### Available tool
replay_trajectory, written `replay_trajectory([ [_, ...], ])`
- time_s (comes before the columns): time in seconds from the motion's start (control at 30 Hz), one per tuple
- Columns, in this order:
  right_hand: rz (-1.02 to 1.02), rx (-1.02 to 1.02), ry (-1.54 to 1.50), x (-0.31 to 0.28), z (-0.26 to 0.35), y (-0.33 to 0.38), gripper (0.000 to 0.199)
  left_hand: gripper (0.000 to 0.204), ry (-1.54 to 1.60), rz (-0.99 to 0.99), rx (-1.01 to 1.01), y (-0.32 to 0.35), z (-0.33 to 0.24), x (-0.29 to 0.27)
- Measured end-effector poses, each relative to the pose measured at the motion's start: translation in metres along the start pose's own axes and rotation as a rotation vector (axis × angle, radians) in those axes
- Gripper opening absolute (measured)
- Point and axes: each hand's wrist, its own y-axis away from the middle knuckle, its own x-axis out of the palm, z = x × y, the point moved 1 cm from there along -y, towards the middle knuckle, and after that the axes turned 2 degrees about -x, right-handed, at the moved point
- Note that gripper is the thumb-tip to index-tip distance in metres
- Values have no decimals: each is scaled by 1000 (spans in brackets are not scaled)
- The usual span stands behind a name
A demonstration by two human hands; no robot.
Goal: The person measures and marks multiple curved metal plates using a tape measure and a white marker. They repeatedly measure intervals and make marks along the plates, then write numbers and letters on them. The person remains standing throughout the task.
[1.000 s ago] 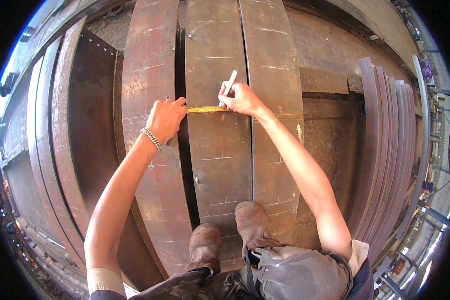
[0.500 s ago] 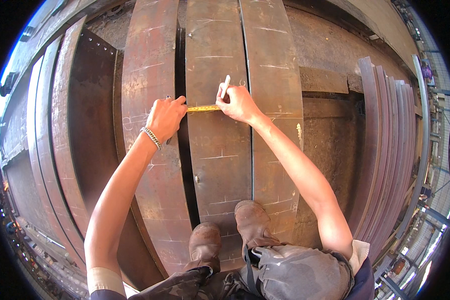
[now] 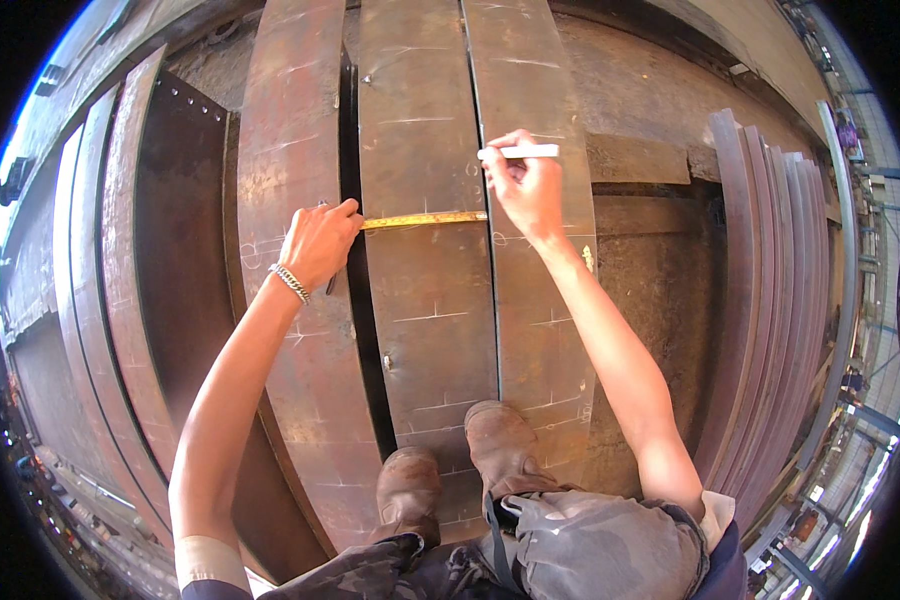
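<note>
The yellow tape measure blade [image 3: 425, 219] lies flat across the middle rusty steel plate [image 3: 425, 300], its long axis running crosswise to the plate's length. The left hand [image 3: 318, 243] closes narrowly on the blade's end at the plate's left edge, beside the dark gap. The right hand [image 3: 526, 185] pins the other end at the plate's right seam and is nearer the chalk marks there, its fingers wrapped around a white marking stick [image 3: 518, 152] that lies level, parallel to the blade and just beyond it.

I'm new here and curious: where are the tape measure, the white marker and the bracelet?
tape measure [image 3: 425, 218], head view, middle of the yellow blade.
white marker [image 3: 520, 152], head view, middle of its barrel.
bracelet [image 3: 291, 283], head view, links on the left wrist.
</note>
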Motion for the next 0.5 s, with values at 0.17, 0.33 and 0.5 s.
replay_trajectory([
  [0.17,-120,44,-159,-52,10,10,10,8,107,-113,-47,5,9,-2],
  [0.33,-221,53,-213,-95,10,18,10,14,221,-163,-59,5,21,-15],
  [0.5,-308,60,-209,-140,-5,22,10,12,247,-147,90,-1,-39,-22],
])
